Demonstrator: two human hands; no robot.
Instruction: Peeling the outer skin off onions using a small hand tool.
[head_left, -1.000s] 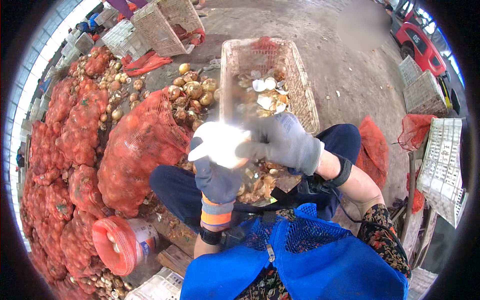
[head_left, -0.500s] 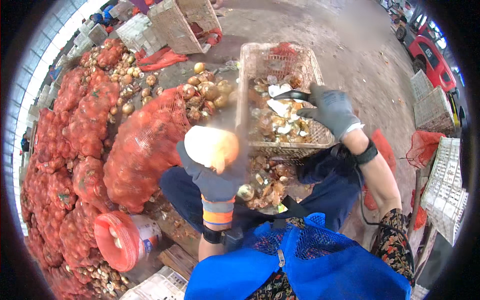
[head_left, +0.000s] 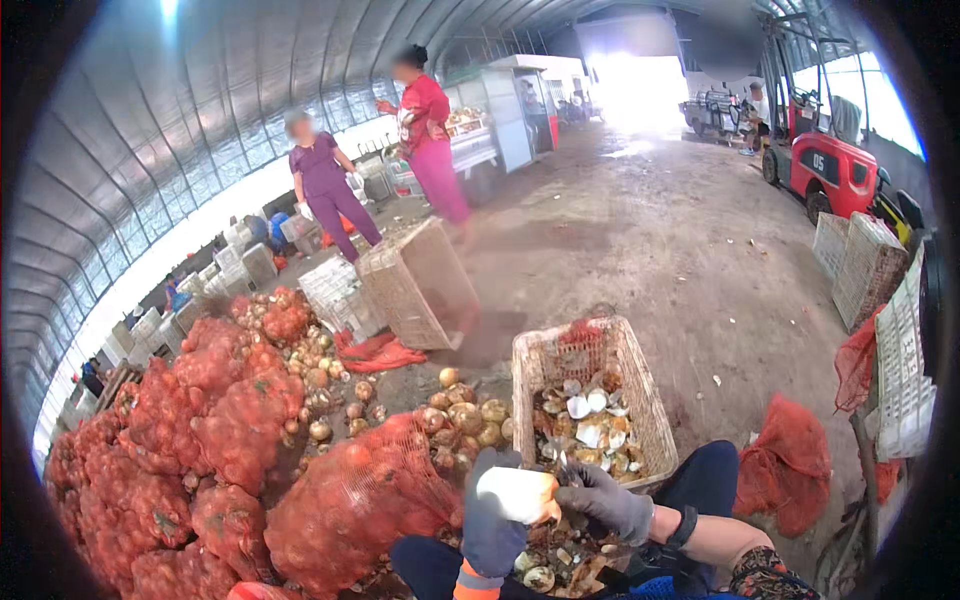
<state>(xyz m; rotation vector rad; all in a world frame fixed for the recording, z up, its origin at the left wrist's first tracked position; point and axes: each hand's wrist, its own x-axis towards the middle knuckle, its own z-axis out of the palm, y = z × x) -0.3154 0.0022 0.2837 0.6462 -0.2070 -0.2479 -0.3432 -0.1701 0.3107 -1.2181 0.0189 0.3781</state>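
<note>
In my gloved left hand (head_left: 492, 535) is a partly peeled onion (head_left: 518, 496), its white flesh bright against the dark glove. My gloved right hand (head_left: 618, 500) is closed round a small knife (head_left: 563, 463) right beside the onion; little more than a bit of the blade shows. Both hands are over the near edge of a plastic crate (head_left: 657, 428), which holds onion skins and white trimmings (head_left: 592, 425). More skins and an onion (head_left: 539, 579) lie on the floor below my hands.
Full red mesh sacks of onions (head_left: 365, 500) lie at left, with loose onions (head_left: 465, 415) beside them. An overturned crate (head_left: 418, 290) stands farther off. Two people (head_left: 335, 190) are beyond it. Empty red mesh (head_left: 787, 465), stacked crates (head_left: 868, 265) and a red forklift (head_left: 830, 165) are at right.
The view has tipped up toward the far end of the hall. My right hand has come from over the crate to the onion in my left hand, bringing the knife along.
</note>
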